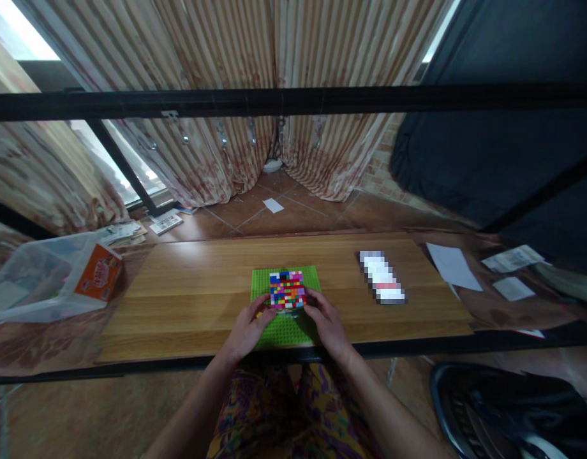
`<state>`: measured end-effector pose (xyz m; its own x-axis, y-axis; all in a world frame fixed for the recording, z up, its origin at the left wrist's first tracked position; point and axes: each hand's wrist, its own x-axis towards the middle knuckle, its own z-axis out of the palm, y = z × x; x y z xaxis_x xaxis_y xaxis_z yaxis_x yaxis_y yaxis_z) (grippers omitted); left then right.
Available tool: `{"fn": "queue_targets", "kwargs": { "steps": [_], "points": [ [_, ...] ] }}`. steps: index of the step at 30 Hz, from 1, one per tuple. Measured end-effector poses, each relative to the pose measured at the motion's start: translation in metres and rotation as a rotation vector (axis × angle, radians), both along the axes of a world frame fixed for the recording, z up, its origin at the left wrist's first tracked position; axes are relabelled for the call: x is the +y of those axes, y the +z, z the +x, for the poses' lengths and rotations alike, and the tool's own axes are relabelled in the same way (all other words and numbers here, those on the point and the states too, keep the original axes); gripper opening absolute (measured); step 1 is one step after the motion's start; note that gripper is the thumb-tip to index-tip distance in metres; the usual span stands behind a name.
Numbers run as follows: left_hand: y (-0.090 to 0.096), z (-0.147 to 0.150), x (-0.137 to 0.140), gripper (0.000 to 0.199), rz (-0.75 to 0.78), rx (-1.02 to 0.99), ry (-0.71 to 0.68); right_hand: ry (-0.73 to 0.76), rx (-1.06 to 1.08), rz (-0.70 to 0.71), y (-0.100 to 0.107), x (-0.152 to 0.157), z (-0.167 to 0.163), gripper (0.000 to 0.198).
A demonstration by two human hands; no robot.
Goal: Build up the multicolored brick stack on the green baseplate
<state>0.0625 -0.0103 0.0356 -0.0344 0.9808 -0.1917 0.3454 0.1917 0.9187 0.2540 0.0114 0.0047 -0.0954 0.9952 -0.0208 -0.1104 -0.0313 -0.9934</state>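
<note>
A block of many-coloured toy building bricks (288, 290) is held between my two hands, over the green studded baseplate (286, 335). My left hand (249, 324) grips its left side, thumb along the near edge. On the opposite side, my right hand (328, 319) has its fingers and thumb closed on the right edge. The block's top face, in rows of red, blue, yellow, white, pink and orange, faces up. Its underside is hidden, so I cannot tell whether it touches the baseplate. The baseplate lies on the wooden board (188, 306).
A pixelated flat object (382, 277) lies on the board to the right. White paper (453, 266) is beyond it. At far left stands a clear plastic bin (49, 280) with an orange label (99, 273). A black bar (284, 101) crosses the view before striped curtains (217, 44).
</note>
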Motion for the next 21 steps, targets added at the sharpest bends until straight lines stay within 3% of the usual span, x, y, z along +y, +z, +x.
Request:
{"fn": "queue_targets", "kwargs": {
  "steps": [21],
  "points": [
    [-0.0059, -0.0026, 0.0020, 0.047, 0.012, -0.004, -0.046, -0.026, 0.082, -0.058, 0.0067, 0.0022, -0.0031, 0.031]
  ]
}}
